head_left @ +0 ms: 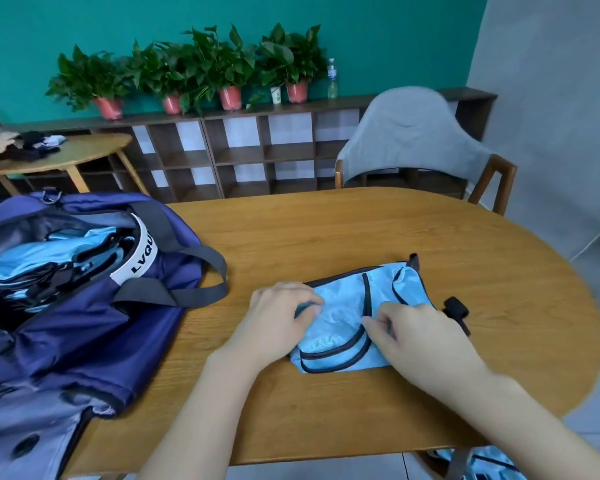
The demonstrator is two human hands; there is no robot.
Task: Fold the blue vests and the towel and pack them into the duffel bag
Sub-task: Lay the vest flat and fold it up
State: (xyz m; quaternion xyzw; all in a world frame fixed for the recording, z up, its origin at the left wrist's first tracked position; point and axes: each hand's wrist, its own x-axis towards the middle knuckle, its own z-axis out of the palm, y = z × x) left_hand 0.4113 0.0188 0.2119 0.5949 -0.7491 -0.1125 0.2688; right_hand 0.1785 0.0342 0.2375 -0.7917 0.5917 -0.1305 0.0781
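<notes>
My view is bright and evenly lit, soft daylight with only faint shadows under my hands (347, 327). The wide lens bows the table (430, 237) edge and the shelf (257, 147). Everything looks slightly soft, and my forearms smear with blur toward the bottom corners.

This looks like an office lounge or meeting room. An oval wooden table (378, 237) fills the middle. Behind the table stands a grey padded chair (409, 133), and further behind it a low brown cubby shelf (243, 154) runs along a teal wall (118, 26), with potted plants (205, 71) and a bottle (332, 79) on top. Left of the table is a smaller round table (80, 154).
</notes>
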